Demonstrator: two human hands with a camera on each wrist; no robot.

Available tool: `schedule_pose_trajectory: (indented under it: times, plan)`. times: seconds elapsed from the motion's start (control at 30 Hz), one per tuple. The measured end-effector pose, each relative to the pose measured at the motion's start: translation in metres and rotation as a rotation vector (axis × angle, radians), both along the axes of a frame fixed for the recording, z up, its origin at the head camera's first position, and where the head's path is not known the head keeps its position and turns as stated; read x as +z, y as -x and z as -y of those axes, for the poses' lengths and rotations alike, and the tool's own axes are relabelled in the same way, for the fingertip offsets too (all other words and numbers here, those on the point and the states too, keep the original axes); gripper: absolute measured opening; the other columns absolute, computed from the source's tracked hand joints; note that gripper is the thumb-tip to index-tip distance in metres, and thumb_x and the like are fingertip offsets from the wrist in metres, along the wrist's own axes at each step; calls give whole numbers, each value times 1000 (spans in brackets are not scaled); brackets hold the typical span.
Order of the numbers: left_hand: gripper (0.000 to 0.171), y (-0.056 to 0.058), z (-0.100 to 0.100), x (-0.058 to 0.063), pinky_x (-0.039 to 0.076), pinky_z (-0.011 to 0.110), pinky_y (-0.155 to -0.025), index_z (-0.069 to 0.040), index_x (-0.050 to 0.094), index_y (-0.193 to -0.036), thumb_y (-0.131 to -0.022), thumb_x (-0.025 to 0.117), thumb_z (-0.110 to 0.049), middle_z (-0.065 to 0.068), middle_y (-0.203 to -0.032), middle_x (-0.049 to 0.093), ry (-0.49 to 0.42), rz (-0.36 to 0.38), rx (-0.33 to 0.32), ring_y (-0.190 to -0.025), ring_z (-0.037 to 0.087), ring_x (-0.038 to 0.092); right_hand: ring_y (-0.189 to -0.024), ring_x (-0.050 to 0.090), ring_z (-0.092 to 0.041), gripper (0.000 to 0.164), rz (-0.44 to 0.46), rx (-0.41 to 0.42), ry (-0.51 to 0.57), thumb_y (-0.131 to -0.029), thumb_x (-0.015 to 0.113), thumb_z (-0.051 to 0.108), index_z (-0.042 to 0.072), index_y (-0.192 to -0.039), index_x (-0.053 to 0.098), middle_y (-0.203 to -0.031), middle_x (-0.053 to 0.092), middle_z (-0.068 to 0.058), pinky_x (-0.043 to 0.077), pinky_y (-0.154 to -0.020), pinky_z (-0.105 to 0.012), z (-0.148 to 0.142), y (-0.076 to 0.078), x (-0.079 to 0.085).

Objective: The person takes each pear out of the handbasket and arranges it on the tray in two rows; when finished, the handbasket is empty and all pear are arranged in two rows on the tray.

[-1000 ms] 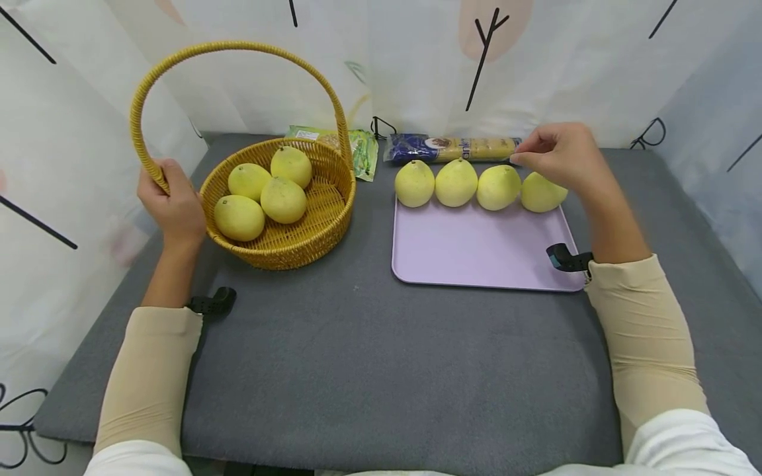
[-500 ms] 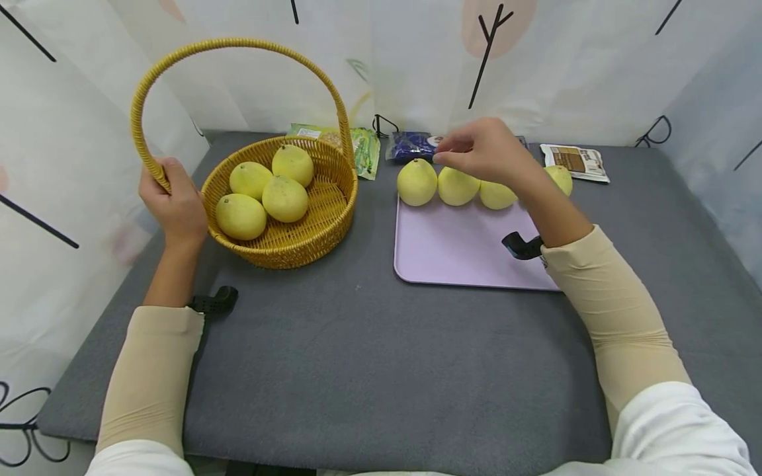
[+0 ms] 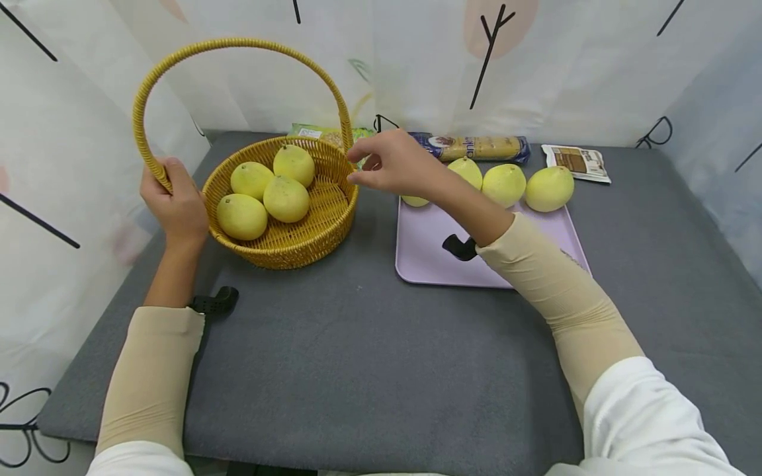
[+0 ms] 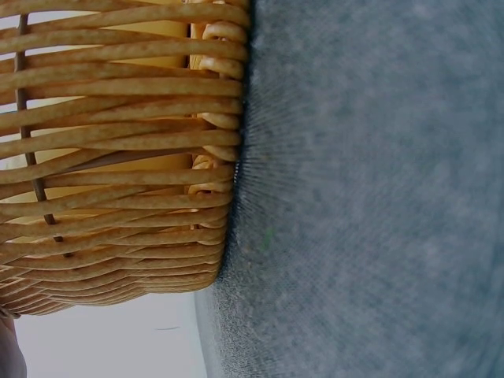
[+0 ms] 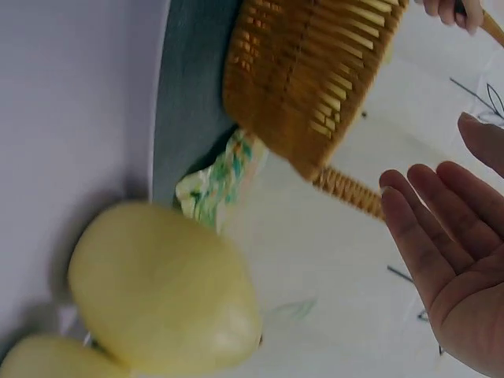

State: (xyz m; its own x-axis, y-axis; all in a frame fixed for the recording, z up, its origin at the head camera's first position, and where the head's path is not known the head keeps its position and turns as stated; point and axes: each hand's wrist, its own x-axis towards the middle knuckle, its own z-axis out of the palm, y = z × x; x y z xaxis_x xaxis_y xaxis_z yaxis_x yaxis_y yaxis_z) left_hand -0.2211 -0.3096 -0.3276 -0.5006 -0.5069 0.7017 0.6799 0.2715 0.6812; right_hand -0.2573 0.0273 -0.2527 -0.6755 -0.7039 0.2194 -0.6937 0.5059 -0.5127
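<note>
A yellow woven basket (image 3: 330, 231) stands on the table at left, several pale yellow pomelos (image 3: 286, 198) inside it. My left hand (image 3: 178, 206) grips the base of its tall hoop handle (image 3: 238, 43). Close by the handle's right end is my right hand (image 3: 400, 162), nothing in it; the right wrist view shows its fingers (image 5: 429, 260) loosely spread, apart from the handle. A lilac tray (image 3: 428, 258) at right bears a row of pomelos (image 3: 549, 189) along its back, partly covered by the right arm. Wickerwork (image 4: 118, 157) fills the left wrist view's left side.
Behind the tray lies a pasta packet (image 3: 476, 148) with blue ends. A brown-and-white pouch (image 3: 576, 162) rests to its right. A green packet (image 3: 321, 132) sits behind the basket. White printed curtains (image 3: 428, 59) enclose the grey table (image 3: 357, 370).
My right hand has swept left from above the tray's right end to the basket's right side, uncovering the pouch and pasta packet. The left hand keeps its hold on the basket handle.
</note>
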Motion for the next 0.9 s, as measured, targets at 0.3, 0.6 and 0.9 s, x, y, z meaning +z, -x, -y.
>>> schedule_pose_trajectory:
  times: [0.3,0.6,0.9]
  plan:
    - [33,-1,-1,1,26,15,-43,-9,43,-70,-101,50,-4,2,-53,32,-1,1,1,-41,9,28,-107,66,-20,51,-42,79,-16,-94,73,24,3,-138,58,-136,61,-9,48,-95,-28,55,3,-22]
    - [32,1,-1,0,27,15,-43,-11,43,-70,-101,51,-4,2,-54,33,-7,3,4,-41,9,29,-143,34,-17,80,26,48,-166,-92,74,38,15,-156,33,-157,36,-5,35,-110,-34,93,1,-44]
    - [32,2,-1,-1,26,16,-42,-9,44,-70,-101,50,-3,3,-52,32,-27,-7,-9,-40,9,28,-136,41,-18,81,46,3,-188,-92,74,35,20,-158,29,-154,38,-7,42,-102,-37,107,7,-50]
